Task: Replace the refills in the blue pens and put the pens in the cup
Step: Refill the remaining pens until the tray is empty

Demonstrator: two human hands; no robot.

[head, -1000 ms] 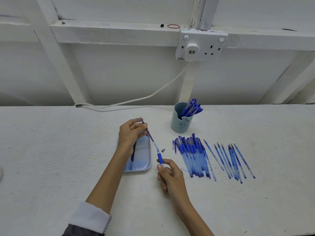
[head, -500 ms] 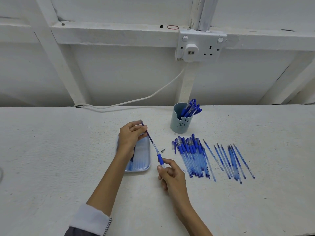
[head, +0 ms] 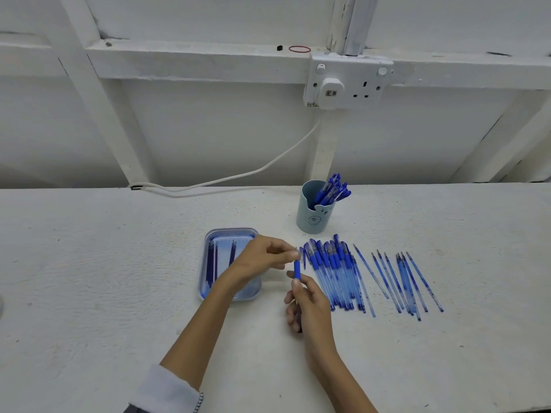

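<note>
Foreground of pale blue plastic cup (head: 311, 217): gripped clear blue-collared pen (head: 297, 269) in curled right hand (head: 310, 305), barrel mostly hidden; pinched blurred tip with left hand (head: 262, 257).

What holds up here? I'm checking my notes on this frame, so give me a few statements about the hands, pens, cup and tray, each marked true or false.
1. The cup stands upright with blue pens in it. True.
2. The tray holds nothing. False: dark refills lie in it.
3. The right hand grips a pen by its barrel. True.
4. The left hand is open and idle. False: its fingers pinch at that pen's upper end.
5. The row of pens lies left of the tray. False: it lies to the tray's right, in front of the cup.
</note>
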